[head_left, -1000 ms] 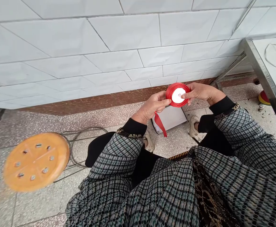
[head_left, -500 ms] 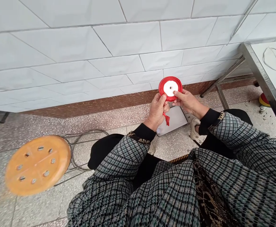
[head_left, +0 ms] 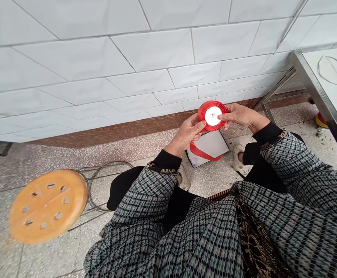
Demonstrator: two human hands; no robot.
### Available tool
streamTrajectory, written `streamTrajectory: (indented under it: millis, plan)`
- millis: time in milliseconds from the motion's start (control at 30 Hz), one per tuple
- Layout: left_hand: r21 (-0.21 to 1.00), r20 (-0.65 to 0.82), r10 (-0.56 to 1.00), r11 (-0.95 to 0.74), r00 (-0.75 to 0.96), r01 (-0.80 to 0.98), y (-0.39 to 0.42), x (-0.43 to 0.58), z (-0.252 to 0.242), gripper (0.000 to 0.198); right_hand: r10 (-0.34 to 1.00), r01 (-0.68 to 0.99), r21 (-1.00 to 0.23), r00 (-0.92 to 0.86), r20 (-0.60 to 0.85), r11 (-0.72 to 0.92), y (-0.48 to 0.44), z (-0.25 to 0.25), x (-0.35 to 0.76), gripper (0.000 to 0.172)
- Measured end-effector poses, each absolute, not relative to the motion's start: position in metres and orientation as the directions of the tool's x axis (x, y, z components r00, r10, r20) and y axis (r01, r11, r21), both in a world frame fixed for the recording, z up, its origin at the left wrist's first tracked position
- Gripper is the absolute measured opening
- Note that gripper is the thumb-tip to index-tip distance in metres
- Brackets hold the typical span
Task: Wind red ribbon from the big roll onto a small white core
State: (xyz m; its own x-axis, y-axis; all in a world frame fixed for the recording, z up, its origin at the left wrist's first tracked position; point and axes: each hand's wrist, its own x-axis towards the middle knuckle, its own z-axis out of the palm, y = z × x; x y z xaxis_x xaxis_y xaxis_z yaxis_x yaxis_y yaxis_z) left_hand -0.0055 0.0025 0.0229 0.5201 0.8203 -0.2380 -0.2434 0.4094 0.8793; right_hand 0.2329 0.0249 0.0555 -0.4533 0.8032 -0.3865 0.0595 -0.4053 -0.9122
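Observation:
A roll of red ribbon (head_left: 205,112) with a white round core faces me, held up between both hands over the floor. My left hand (head_left: 187,133) grips its lower left edge, thumb on the near side. From the right, my right hand (head_left: 240,117) pinches the roll, with its thumb on the white core. A loose tail of red ribbon (head_left: 204,153) hangs below my left hand and slants down to the right. Behind the tail, a flat white panel with dark edges (head_left: 211,143) lies on the floor between my feet.
An orange round stool (head_left: 48,206) with holes in its seat stands at the left, its metal legs beside my knee. White wall tiles (head_left: 162,46) rise in front. At the right is a metal-framed table (head_left: 310,73) carrying a coil of thin cable (head_left: 334,73).
The roll has tipped so its ribbon side shows, and it sits slightly lower and to the right. A longer ribbon tail now hangs down. My right hand has shifted right along with the roll.

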Motion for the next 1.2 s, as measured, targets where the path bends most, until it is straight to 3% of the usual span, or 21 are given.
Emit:
streamTrajectory:
  millis: [100,200,333,567,867,1100,1200]
  plan:
    - [0.905,-0.245,0.809,0.388,0.534,-0.173,0.002,-0.006,0.022,0.054,0.77,0.132,-0.906,-0.486,-0.413,-0.403,0.027,0.058,0.238,0.033]
    - [0.896,-0.261,0.833,0.397,0.488,-0.198,0.001,-0.003,0.021,0.043,0.795,0.104,-0.909,-0.452,-0.404,-0.403,0.029,0.056,0.237,0.031]
    - [0.853,-0.256,0.887,0.394,0.385,-0.341,-0.004,0.008,0.018,0.035,0.873,-0.102,-0.901,-0.314,-0.372,-0.421,0.023,0.045,0.216,0.022]
    - [0.79,-0.222,0.953,0.3,0.207,-0.535,-0.017,0.034,0.003,0.044,0.92,-0.365,-0.845,-0.169,-0.353,-0.391,-0.001,0.022,0.171,0.013]
    - [0.794,-0.276,0.836,0.476,0.474,-0.378,-0.003,0.009,0.011,0.052,0.851,-0.098,-0.907,-0.4,-0.342,-0.41,0.022,0.044,0.216,0.014]
    - [0.827,-0.317,0.813,0.489,0.488,-0.277,0.001,-0.002,0.017,0.05,0.781,0.143,-0.917,-0.484,-0.394,-0.373,0.03,0.057,0.236,0.014]
    - [0.824,-0.314,0.836,0.475,0.451,-0.307,0.0,0.001,0.018,0.042,0.803,0.124,-0.918,-0.452,-0.39,-0.376,0.031,0.053,0.234,0.013]
